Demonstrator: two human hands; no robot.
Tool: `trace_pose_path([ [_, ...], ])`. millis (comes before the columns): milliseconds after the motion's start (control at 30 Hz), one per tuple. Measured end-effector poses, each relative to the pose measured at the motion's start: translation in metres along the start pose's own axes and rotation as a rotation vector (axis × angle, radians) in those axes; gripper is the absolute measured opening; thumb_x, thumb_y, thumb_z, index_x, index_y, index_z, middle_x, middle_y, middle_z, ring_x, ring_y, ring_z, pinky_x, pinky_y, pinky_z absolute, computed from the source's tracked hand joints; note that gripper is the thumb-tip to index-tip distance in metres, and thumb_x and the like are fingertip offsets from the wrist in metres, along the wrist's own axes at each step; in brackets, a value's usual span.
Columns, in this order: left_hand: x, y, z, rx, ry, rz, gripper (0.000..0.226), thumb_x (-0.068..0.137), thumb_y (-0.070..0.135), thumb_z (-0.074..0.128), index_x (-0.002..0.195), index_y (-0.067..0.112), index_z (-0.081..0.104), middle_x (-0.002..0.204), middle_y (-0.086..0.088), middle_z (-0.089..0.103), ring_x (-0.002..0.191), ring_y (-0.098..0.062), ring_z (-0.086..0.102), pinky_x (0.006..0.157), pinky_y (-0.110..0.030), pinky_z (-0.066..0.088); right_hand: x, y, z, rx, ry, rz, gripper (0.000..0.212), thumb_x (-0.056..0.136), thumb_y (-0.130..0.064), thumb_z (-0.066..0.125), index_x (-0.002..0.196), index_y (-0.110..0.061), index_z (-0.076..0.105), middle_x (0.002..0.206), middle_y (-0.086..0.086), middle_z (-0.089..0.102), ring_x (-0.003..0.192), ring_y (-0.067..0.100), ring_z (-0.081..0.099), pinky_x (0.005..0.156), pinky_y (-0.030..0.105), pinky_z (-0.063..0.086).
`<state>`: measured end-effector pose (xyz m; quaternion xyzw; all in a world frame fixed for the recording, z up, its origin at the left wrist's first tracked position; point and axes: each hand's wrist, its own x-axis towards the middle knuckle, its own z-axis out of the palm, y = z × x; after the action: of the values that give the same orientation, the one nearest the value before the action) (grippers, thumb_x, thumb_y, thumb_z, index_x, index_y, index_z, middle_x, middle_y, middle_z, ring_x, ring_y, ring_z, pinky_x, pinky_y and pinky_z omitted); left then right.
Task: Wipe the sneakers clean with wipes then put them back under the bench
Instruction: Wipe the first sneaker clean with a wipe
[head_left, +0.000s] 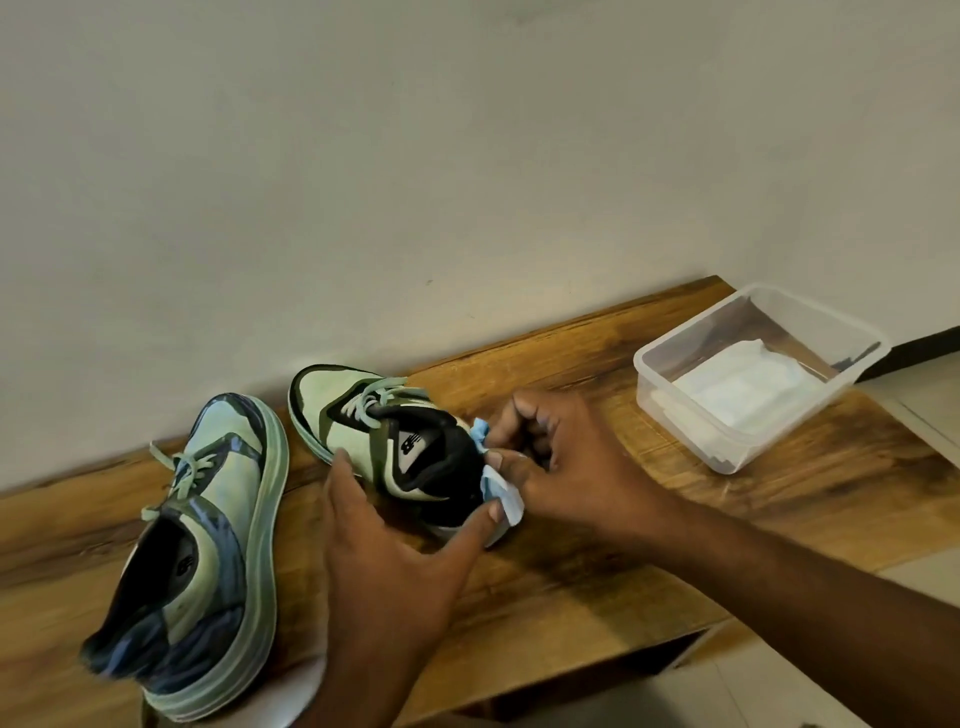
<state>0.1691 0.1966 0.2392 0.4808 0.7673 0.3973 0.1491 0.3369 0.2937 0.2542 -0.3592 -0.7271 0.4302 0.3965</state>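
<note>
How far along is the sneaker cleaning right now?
Done: both sneakers are up on the wooden bench. In hand: the right hand rubs a light blue wipe on the heel of the upright green-and-black sneaker, steadied by the left hand. Left: returning both, including the tipped sneaker, under the bench.

Soft, dim, even indoor light with no glare. Faint shadows lie under the hands on the table (649, 545). Wide-angle bending tilts the edges; the near left sneaker (208, 545) is blurred.

Wiping a sneaker's heel on the bench

Left hand (384, 535) steadies the sneaker (384, 431); right hand (561, 457) pinches a wipe (501, 491) against its heel.
</note>
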Motion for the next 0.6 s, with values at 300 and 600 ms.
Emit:
trace_pose_path([
  [300, 0.008, -0.016, 0.009, -0.211, 0.083, -0.095, 0.133, 0.043, 0.09, 0.083, 0.154, 0.031, 0.038, 0.145, 0.008, 0.059, 0.131, -0.014, 0.06, 0.106, -0.043, 0.054, 0.008, 0.008, -0.013, -0.185, -0.117, 0.142, 0.011, 0.083, -0.006, 0.079, 0.084, -0.017, 0.077, 0.08, -0.009, 0.075, 0.077, 0.007, 0.071, 0.072, 0.036, 0.062],
  [600, 0.008, -0.001, 0.002, -0.309, 0.077, -0.1, 0.095, 0.059, 0.051, 0.095, 0.141, 0.026, 0.057, 0.119, 0.014, 0.071, 0.103, 0.004, 0.07, 0.091, -0.026, 0.061, 0.007, -0.003, -0.013, -0.142, -0.123, 0.197, 0.011, 0.08, -0.005, 0.083, 0.082, -0.015, 0.079, 0.08, -0.007, 0.077, 0.075, 0.005, 0.072, 0.07, 0.025, 0.062],
])
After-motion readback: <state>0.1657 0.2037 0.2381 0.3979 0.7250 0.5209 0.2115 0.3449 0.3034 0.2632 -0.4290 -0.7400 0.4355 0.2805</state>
